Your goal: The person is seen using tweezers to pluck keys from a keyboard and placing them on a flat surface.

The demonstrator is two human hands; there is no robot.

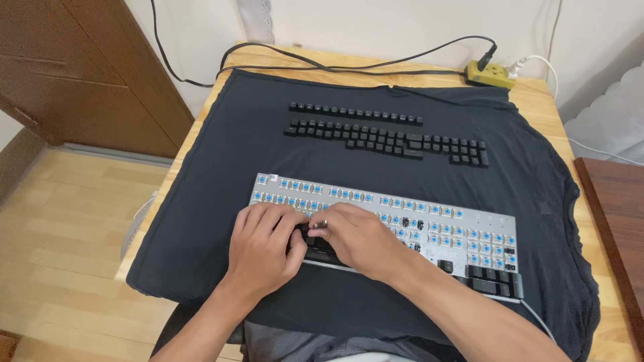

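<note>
A silver keyboard (469, 224) with exposed blue switches lies on a dark cloth (221, 174). Most of its keycaps are off; a few black ones remain at its lower right. My left hand (261, 245) rests on the keyboard's lower left part, fingers curled over black keys there. Right beside it, my right hand (359, 238) pinches a small metal keycap puller (319, 224) held over those keys. Removed black keycaps (386, 137) lie in rows on the cloth beyond the keyboard.
The cloth covers a wooden table (537, 90). A yellow power strip (491, 72) with black and white cables sits at the far right edge. A wooden door (80, 74) stands at left, a dark wooden surface (617, 214) at right.
</note>
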